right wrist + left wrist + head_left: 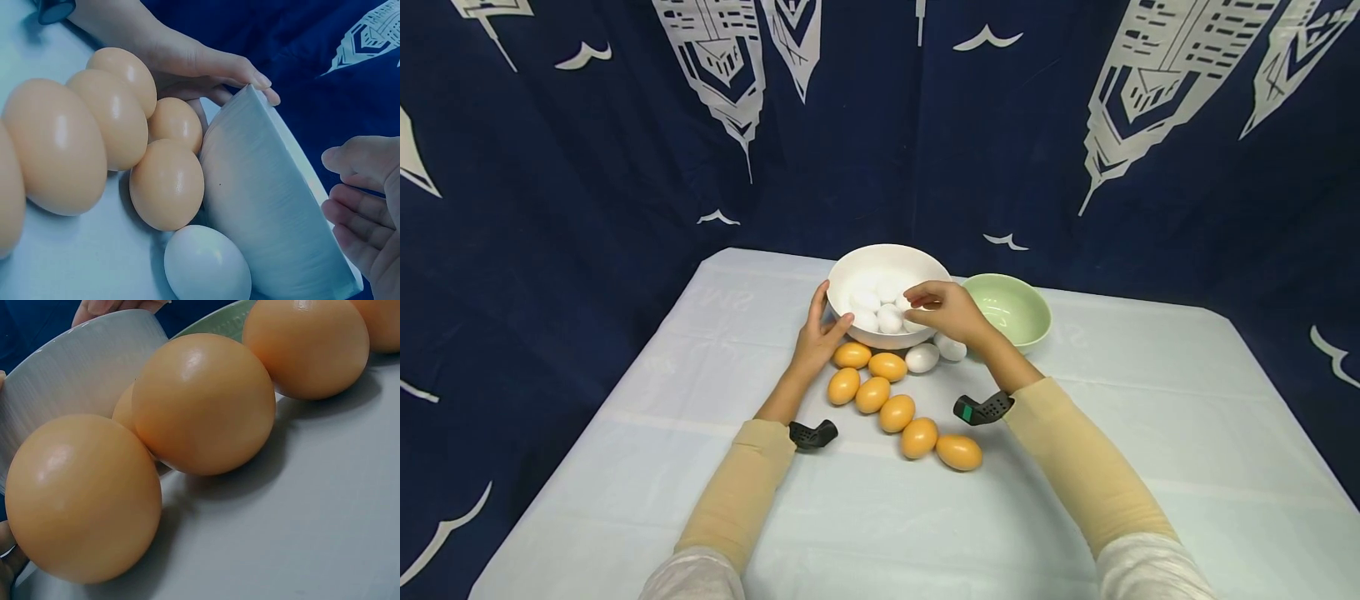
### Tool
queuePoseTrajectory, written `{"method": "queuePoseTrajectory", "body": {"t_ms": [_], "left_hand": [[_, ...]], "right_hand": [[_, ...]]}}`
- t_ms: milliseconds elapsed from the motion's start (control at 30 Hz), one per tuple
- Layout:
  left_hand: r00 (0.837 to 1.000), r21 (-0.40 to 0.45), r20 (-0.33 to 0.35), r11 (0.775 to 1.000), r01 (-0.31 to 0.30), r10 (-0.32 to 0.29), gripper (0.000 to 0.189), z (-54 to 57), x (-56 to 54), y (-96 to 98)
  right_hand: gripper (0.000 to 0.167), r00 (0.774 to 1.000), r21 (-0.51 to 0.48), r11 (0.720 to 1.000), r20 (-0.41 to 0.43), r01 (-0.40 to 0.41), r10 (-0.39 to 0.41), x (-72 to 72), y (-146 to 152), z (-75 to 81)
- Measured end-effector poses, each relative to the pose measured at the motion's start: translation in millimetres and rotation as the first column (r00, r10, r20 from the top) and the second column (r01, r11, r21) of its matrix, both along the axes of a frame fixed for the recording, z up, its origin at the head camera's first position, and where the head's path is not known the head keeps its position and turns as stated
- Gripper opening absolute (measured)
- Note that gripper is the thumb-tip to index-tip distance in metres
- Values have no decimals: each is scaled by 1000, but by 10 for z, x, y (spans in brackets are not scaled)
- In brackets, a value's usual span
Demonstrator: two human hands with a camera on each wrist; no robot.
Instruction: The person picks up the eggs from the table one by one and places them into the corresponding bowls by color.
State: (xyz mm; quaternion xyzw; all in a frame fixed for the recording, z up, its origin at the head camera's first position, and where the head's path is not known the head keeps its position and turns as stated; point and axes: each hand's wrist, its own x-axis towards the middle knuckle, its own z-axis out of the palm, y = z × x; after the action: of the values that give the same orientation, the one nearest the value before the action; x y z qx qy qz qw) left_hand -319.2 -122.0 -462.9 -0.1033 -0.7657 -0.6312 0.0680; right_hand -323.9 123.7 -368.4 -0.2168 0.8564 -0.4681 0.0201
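Observation:
My left hand (815, 342) holds the white bowl (883, 260) at its left side, thumb at the rim and fingers along the outer wall. Several white eggs (890, 318) lie inside the bowl. Over the bowl's right side hovers my right hand (953, 312), fingers bent loosely and thumb apart from them. In the right wrist view, the gap between that thumb and those fingers shows no egg. Two more white eggs lie on the table against the bowl's front, one (922, 357) beside the brown eggs and another (951, 347) partly under my right hand.
Several brown eggs (897, 413) run in a crooked line from the bowl's front toward the near right, between my forearms. A green bowl (1011, 304) stands right of the white one. A pale cloth covers the table (1150, 417); a dark blue curtain (880, 167) hangs behind it.

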Motion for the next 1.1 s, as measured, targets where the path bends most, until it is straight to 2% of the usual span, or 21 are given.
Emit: {"method": "queuePoseTrajectory", "body": {"t_ms": [100, 133, 333, 367, 600, 767, 1100], "left_hand": [[1000, 0, -11, 1000, 2, -2, 75, 2, 4, 5], [1000, 1, -5, 1000, 8, -8, 75, 49, 34, 6], [1000, 4, -8, 1000, 16, -16, 76, 47, 39, 3], [1000, 2, -17, 1000, 12, -12, 76, 1, 11, 0], [1000, 0, -4, 1000, 2, -2, 76, 11, 15, 5], [1000, -10, -6, 1000, -11, 11, 76, 22, 12, 6], [1000, 13, -12, 1000, 12, -12, 74, 29, 25, 16]], "right_hand": [[36, 1000, -20, 1000, 24, 1, 0, 44, 44, 11], [36, 999, -23, 1000, 32, 3, -2, 59, 58, 14], [36, 998, -38, 999, 65, 18, -15, 149, 164, 25], [36, 997, -42, 999, 70, 22, -19, 165, 183, 27], [36, 996, -57, 997, 83, 46, -41, 266, 310, 35], [35, 995, -81, 995, 80, 58, -52, 299, 398, -19], [33, 995, -102, 993, 92, 54, -45, 395, 477, -205]]}}
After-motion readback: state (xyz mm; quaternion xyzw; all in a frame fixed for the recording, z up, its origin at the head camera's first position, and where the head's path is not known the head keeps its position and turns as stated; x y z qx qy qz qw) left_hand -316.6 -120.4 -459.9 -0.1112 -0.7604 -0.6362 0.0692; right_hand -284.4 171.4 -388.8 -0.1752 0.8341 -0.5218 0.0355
